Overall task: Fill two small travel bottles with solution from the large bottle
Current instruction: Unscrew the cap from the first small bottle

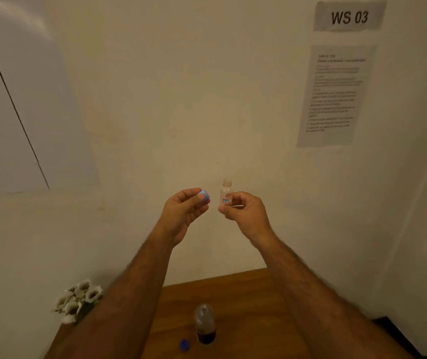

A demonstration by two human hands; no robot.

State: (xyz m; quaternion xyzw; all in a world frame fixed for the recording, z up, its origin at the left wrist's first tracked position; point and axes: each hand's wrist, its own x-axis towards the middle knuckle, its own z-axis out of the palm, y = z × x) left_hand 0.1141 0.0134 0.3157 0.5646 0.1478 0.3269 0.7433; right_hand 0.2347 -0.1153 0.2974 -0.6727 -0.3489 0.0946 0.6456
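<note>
I hold a small travel bottle point(226, 194) upright in my right hand point(246, 213), fingers closed around its lower half, its threaded neck bare and open above my thumb. My left hand point(183, 212) pinches the pale blue cap point(204, 196) between thumb and fingertips, just beside the bottle and not touching it. Both are raised in front of the wall, well above the desk point(246, 307). Below my hands, between my forearms, the large bottle point(205, 323) stands uncapped with dark solution low in its base; its blue cap point(184, 344) lies on the desk just to its left. White flowers point(77, 299) sit below and outside my left forearm. The small bottle looks empty, so filling appears not yet begun. The risk, as I judge it: the narrow neck makes a poor target, and pouring from the wide bottle in mid-air could spill solution onto the desk. A loosely pinched cap could also drop and roll away. No second travel bottle is in view.
</note>
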